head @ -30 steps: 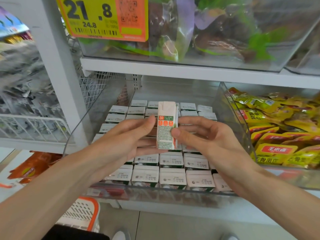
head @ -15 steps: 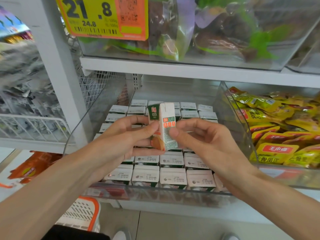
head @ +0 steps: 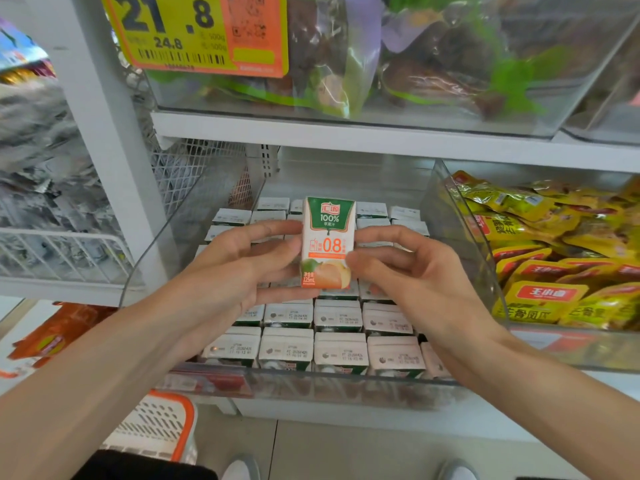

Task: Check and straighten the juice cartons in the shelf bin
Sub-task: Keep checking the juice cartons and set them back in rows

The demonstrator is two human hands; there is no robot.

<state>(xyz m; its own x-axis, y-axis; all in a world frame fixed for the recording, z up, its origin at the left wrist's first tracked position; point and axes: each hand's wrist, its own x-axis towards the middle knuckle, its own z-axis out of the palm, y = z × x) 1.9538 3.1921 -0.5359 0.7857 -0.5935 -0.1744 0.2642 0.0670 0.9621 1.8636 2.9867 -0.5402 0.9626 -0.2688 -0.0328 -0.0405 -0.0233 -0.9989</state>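
I see juice carton (head: pixel 328 242) upright over middle of bin (head: pixel 346 393), left grip (head: pixel 235 271) and right grip (head: pixel 415 282) pinching its sides, packed cartons (head: pixel 341 351) beneath partly hidden, bare floor along back edge.

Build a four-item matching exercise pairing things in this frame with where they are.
Things:
1. held juice carton
2. yellow snack packets
3. price tag
4. orange-rimmed basket

Places:
A. lower left, below the shelves
B. in the right-hand clear bin
C. top, left of centre
D. pinched upright between left hand and right hand

Pairs: 1-D, 2-B, 3-C, 4-A
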